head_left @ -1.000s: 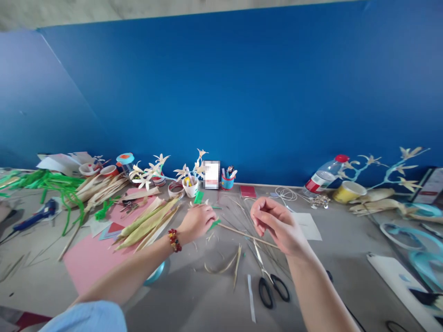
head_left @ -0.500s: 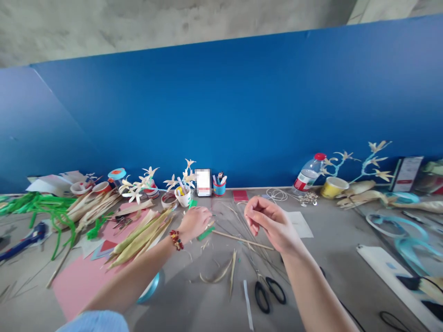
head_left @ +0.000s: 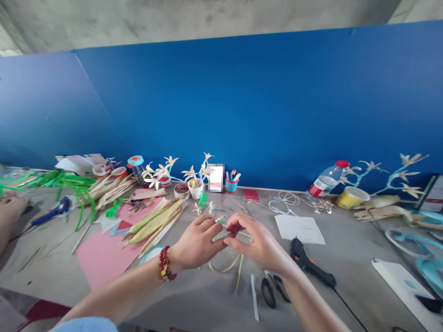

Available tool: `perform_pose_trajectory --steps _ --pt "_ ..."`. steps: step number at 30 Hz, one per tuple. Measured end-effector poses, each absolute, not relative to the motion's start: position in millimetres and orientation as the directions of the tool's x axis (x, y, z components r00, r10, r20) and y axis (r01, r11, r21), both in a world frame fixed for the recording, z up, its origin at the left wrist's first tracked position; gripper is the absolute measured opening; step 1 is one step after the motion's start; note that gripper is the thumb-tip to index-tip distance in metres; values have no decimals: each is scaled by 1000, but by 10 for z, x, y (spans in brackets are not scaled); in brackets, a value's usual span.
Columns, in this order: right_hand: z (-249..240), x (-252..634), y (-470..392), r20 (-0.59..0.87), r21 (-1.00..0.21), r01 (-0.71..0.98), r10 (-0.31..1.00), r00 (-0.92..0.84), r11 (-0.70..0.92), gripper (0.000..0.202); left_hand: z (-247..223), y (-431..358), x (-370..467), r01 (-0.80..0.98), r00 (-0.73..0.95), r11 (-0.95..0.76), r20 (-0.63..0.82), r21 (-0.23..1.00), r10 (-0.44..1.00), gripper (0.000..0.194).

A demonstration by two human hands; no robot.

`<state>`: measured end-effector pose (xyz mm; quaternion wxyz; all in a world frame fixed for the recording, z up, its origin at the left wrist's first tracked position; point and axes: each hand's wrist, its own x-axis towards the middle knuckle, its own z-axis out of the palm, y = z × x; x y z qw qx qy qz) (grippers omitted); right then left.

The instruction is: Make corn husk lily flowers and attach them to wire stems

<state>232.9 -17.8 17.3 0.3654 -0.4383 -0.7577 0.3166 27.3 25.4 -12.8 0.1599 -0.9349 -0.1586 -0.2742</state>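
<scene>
My left hand (head_left: pixel 200 240), with a red bead bracelet at its wrist, is raised over the middle of the table, its fingers curled together. My right hand (head_left: pixel 254 240) meets it fingertip to fingertip, thumb and fingers bent inward. Something small and pale shows at the fingertips, too small to make out. Below the hands lie a dry curved strip (head_left: pixel 239 272) and black-handled scissors (head_left: pixel 268 293). A white strip (head_left: pixel 254 297) is left of the scissors. Beyond the hands are small pale flowers (head_left: pixel 212 207) on the table.
A black glue gun (head_left: pixel 311 265) and white paper (head_left: pixel 300 229) lie to the right. Husks (head_left: pixel 155 221) and pink paper (head_left: pixel 104 258) are left. Cups, a bottle (head_left: pixel 327 180) and flower stems line the blue partition. Another person's hand (head_left: pixel 12 207) is at the far left.
The view has shifted left. My hands have come together from apart. The glue gun, earlier hidden behind my right arm, now shows, and another person's hand has appeared at the left edge.
</scene>
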Motion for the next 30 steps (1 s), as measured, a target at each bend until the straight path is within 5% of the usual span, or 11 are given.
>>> perform_pose_trajectory --steps 8,14,16,19,22,24,26,27,30 --pt "-2 2238 -332 374 -874 158 844 -385 459 12 -150 94 107 327 821 -933 534 -154 199 26" --pt "-131 2470 -367 294 -940 -139 947 126 311 30 -179 -69 -20 292 832 -957 493 0 254 47" --pt "-177 2709 -375 287 -950 -57 931 226 307 34 -226 -105 -118 313 829 -949 477 37 292 34" --pt "-293 3134 -414 370 -904 340 872 320 259 37 -339 -132 -327 358 798 -930 491 81 350 12" --pt "-439 3488 -468 445 -620 783 844 301 47 34 -480 -152 -571 434 700 -893 581 116 416 26" --pt "-525 3623 -490 487 -477 875 853 187 80 20 -563 -177 -720 492 624 -853 611 177 487 30" --pt "-586 3676 -492 491 -435 892 863 120 123 27 -619 -213 -842 555 594 -803 573 216 564 18" --pt "-606 3680 -485 482 -417 904 866 132 94 32 -637 -233 -892 596 576 -772 553 221 603 9" --pt "-624 3649 -434 477 -245 968 862 169 -54 30 -660 -287 -1007 658 582 -728 482 195 655 20"
